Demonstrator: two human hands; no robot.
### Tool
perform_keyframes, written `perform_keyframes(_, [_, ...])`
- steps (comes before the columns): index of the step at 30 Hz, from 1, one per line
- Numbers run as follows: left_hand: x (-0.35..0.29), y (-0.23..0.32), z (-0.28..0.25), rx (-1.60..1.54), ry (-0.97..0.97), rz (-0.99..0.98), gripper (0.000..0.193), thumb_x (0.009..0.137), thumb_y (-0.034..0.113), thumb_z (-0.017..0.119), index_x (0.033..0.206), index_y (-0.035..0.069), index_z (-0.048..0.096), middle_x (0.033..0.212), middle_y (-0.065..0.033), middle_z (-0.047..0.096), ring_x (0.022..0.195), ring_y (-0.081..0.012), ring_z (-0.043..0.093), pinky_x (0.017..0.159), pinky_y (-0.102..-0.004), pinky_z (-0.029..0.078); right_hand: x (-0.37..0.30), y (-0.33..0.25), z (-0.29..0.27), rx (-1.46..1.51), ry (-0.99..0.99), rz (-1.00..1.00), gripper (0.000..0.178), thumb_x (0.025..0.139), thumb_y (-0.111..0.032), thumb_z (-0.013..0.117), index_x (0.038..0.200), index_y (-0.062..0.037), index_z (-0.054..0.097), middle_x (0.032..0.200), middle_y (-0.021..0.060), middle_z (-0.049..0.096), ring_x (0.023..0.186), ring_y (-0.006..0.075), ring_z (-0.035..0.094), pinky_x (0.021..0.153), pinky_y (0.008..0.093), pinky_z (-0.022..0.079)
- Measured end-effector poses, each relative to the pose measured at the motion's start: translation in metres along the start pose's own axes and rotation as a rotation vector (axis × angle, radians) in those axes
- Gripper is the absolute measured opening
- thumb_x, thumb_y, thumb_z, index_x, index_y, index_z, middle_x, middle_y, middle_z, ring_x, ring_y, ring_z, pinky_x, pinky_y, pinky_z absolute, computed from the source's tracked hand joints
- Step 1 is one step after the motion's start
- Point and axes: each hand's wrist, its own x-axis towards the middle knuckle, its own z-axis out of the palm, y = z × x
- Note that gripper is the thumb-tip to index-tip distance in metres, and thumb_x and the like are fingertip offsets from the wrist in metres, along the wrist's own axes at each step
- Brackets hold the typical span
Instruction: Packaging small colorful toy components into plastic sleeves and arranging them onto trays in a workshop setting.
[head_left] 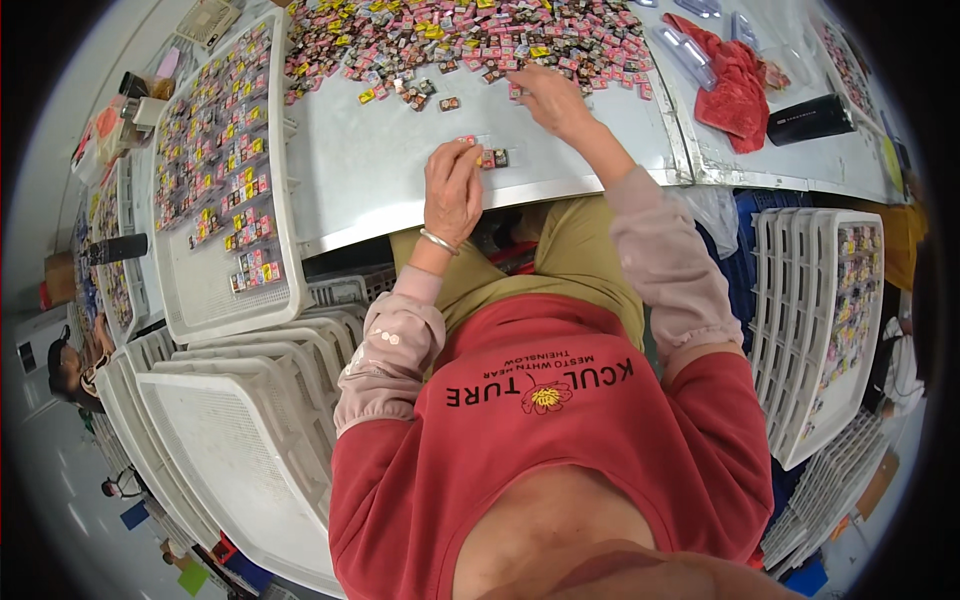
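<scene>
My left hand (454, 197) is closed at the table's near edge, its fingers pinching a small clear plastic tray (480, 142). A few small printed blocks (495, 158), dark and pink, sit in that tray beside my fingertips. Farther off and to the right, my right hand (557, 104) reaches to the near edge of a wide heap of small blocks (470, 35) in pink, black, yellow and white. Its fingers are drawn together over the heap; what lies between them is too small to tell. One loose block (448, 104) lies apart between heap and tray.
At the left, a white crate (290, 262) carries rows of filled clear packs. Stacked white crates (215, 420) stand below it, and more (800, 320) at the right. A red cloth (733, 105) and a black cylinder (810, 120) lie on the right table. Other people work far left.
</scene>
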Motion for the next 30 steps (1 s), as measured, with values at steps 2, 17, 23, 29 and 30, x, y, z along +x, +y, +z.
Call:
perform_keyframes(2, [-0.002, -0.003, -0.006, -0.04, 0.035, -0.068, 0.03, 0.079, -0.005, 0.055, 0.108, 0.001, 0.061, 0.108, -0.0155, 0.056, 0.106, -0.0325, 0.053, 0.091, -0.037, 0.043, 0.011, 0.007, 0.01, -0.064, -0.043, -0.061, 0.016, 0.078, -0.012, 0.066, 0.093, -0.0061, 0.065, 0.099, 0.013, 0.058, 0.093, 0.0323, 0.06, 0.078, 0.0413, 0.05])
perform_keyframes(17, [0.004, 0.014, -0.003, 0.02, -0.028, 0.073, 0.031, 0.072, -0.002, 0.059, 0.102, 0.004, 0.062, 0.104, -0.0094, 0.059, 0.102, -0.0304, 0.052, 0.087, -0.0407, 0.042, -0.015, 0.005, -0.011, 0.901, -0.431, 0.242, 0.017, 0.079, -0.002, 0.065, 0.096, 0.0003, 0.063, 0.084, 0.0066, 0.067, 0.076, 0.0138, 0.064, 0.071, 0.0267, 0.052])
perform_keyframes(23, [-0.004, 0.005, 0.012, 0.003, -0.168, 0.111, 0.032, 0.072, -0.002, 0.059, 0.104, 0.002, 0.061, 0.109, -0.0101, 0.058, 0.108, -0.0314, 0.051, 0.093, -0.0432, 0.04, -0.032, -0.009, -0.001, 0.847, -0.446, 0.253, 0.013, 0.078, 0.001, 0.064, 0.09, 0.0028, 0.065, 0.08, 0.0062, 0.067, 0.074, 0.0115, 0.064, 0.068, 0.0253, 0.052])
perform_keyframes(29, [-0.003, 0.006, 0.011, 0.009, -0.156, 0.074, 0.032, 0.072, -0.001, 0.06, 0.103, 0.001, 0.062, 0.111, -0.0113, 0.058, 0.109, -0.0313, 0.051, 0.093, -0.0425, 0.041, -0.039, -0.038, -0.015, 0.439, -0.294, 0.12, 0.013, 0.076, -0.004, 0.066, 0.088, 0.0006, 0.066, 0.075, 0.0122, 0.067, 0.07, 0.0201, 0.066, 0.065, 0.0306, 0.051])
perform_keyframes(30, [-0.002, 0.007, 0.011, 0.016, -0.155, 0.078, 0.031, 0.072, -0.001, 0.06, 0.103, 0.001, 0.062, 0.111, -0.0115, 0.058, 0.108, -0.0312, 0.051, 0.092, -0.0424, 0.041, -0.043, -0.039, -0.017, 0.413, -0.267, 0.107, 0.014, 0.075, -0.005, 0.066, 0.088, -0.0006, 0.067, 0.076, 0.0135, 0.067, 0.07, 0.0233, 0.066, 0.065, 0.0324, 0.051])
